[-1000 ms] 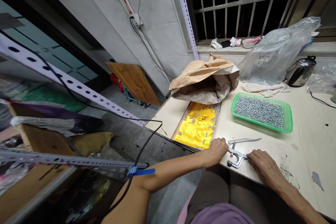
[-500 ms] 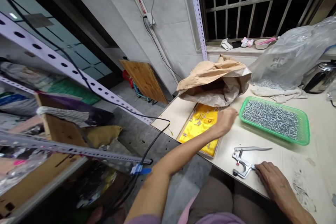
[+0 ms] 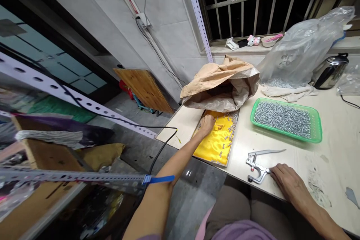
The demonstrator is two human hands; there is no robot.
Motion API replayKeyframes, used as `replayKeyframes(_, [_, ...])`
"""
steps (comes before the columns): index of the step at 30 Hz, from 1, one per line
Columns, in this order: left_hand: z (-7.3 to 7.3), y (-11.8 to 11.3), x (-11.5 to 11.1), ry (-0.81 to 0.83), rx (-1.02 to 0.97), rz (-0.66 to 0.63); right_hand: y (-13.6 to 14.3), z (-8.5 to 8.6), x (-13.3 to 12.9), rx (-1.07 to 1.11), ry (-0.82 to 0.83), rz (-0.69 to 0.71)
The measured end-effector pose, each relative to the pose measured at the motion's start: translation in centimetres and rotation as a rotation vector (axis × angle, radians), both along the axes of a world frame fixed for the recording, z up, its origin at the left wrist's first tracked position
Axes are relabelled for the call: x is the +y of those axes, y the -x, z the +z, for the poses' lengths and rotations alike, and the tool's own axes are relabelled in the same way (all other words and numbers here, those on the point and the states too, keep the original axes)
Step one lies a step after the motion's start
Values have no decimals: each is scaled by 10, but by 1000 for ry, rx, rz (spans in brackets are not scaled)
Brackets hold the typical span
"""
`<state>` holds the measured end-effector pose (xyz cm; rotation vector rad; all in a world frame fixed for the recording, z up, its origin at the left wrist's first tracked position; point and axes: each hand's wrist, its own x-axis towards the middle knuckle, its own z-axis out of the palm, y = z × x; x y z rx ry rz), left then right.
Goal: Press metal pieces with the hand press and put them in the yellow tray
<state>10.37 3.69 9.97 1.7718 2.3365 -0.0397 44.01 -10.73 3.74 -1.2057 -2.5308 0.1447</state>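
My left hand (image 3: 207,124), fingers curled together, is over a shallow tray lined with shiny yellow cloth (image 3: 209,150). Small metal rivet-like pins (image 3: 232,127) lie scattered on the cloth, thickest along its right side. Whatever the left fingertips hold is hidden. My right hand (image 3: 287,180) lies low on the table, its fingers over the lower handle of silver hand pliers (image 3: 257,172). The upper handle stands apart on its spring, and nothing shows between the jaws. A green plastic basket (image 3: 316,135) of many similar metal pins stands behind the pliers.
A crumpled brown paper sack (image 3: 216,78) gapes over the tray's far end. Farther back are a clear plastic bag (image 3: 298,48), a white cloth (image 3: 289,92) and a steel kettle (image 3: 330,71). A black cable (image 3: 161,150) crosses the table's left corner beside a perforated metal rack (image 3: 112,110).
My left hand has moved left from the tray's right edge to its left side, uncovering pins along the right. The right hand and pliers keep their places together. The view has shifted slightly.
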Motion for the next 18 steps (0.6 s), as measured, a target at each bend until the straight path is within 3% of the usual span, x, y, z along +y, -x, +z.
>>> replayKeyframes(4, [4,-13,-12,-55,-66,-81,5,11,-4,-73,27,-30])
replayKeyframes(6, [2,-31,-31,-91,-284,-131,7,15,-5,-106,48,-48])
replayKeyframes(8, [-3,-54,-59,-1,-595,-131,8,16,-5,-134,75,-65])
replayKeyframes(12, [-18,-93,-116,344,-988,13,8,10,-5,-155,127,-79])
replayKeyframes(15, [-30,-108,-140,336,-1061,115,6,6,-7,-141,164,-74])
replayKeyframes(18, [-39,-113,-147,312,-1079,162,7,9,-9,-117,196,-74])
